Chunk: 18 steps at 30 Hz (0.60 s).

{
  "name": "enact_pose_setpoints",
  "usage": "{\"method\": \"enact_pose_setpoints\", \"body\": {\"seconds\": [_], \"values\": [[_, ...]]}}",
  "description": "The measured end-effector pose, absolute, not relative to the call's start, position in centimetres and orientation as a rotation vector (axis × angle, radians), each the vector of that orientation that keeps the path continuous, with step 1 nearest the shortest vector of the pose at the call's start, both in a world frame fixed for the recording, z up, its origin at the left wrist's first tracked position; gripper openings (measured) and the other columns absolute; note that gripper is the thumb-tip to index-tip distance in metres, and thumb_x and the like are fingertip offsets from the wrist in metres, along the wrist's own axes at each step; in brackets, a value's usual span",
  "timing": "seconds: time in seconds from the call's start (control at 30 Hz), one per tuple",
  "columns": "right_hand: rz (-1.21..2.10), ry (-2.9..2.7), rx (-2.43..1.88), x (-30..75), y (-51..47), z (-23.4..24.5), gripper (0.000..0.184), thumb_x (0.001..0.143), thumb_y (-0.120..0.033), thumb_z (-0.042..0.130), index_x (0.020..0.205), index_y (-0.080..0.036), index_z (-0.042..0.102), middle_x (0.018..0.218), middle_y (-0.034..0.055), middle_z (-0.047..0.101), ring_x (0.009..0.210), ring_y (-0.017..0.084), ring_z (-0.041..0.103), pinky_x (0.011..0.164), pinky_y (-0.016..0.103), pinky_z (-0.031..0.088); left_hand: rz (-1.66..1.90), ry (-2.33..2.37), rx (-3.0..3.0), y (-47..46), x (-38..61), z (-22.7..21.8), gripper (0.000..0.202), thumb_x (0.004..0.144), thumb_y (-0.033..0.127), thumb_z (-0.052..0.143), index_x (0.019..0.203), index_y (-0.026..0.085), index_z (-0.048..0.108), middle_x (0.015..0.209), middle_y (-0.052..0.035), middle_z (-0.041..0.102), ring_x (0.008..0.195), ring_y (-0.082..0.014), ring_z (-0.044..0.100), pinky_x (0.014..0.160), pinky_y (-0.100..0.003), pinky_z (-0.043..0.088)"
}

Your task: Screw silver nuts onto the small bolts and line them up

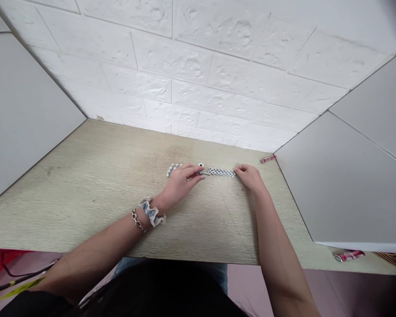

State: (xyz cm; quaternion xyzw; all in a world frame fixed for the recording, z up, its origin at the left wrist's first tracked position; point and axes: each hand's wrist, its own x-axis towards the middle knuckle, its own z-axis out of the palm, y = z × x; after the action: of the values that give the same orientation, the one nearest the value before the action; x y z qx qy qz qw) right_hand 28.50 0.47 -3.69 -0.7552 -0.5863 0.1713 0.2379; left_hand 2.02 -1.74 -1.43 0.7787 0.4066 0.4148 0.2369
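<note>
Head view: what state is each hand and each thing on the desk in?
Row of silver hex nuts: lying flat, side by side.
Group of silver hex nuts: standing on edge.
Left hand: fingers at a silver metal rod, grip unclear.
Right hand: fingertips at the row's right end.
Small white ring: beside left fingers.
Red-and-silver cylinder at back right: lying down.
Red-and-silver cylinder at front right: lying down.

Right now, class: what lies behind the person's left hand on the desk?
Past the left hand, a short row of metal nuts and a small white ring show on the desk; whatever lies under the palm is covered.
</note>
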Motion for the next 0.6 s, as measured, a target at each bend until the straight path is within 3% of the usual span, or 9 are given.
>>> {"method": "enact_pose_setpoints", "body": {"seconds": [0.6], "values": [[0.468, -1.617, -2.078, 28.31, 0.41, -3.53, 0.021, 0.069, -0.033, 0.047, 0.067, -0.018, 0.061, 0.072, 0.0016, 0.064, 0.069, 0.015, 0.053, 0.064, 0.024, 0.035, 1.140, 1.114, 2.118, -1.81, 2.02, -1.29, 0.022, 0.076, 0.027, 0.059, 0.096, 0.019, 0.064, 0.087, -0.0025, 0.065, 0.073, -0.0105, 0.058, 0.067, -0.022, 0.049]]}}
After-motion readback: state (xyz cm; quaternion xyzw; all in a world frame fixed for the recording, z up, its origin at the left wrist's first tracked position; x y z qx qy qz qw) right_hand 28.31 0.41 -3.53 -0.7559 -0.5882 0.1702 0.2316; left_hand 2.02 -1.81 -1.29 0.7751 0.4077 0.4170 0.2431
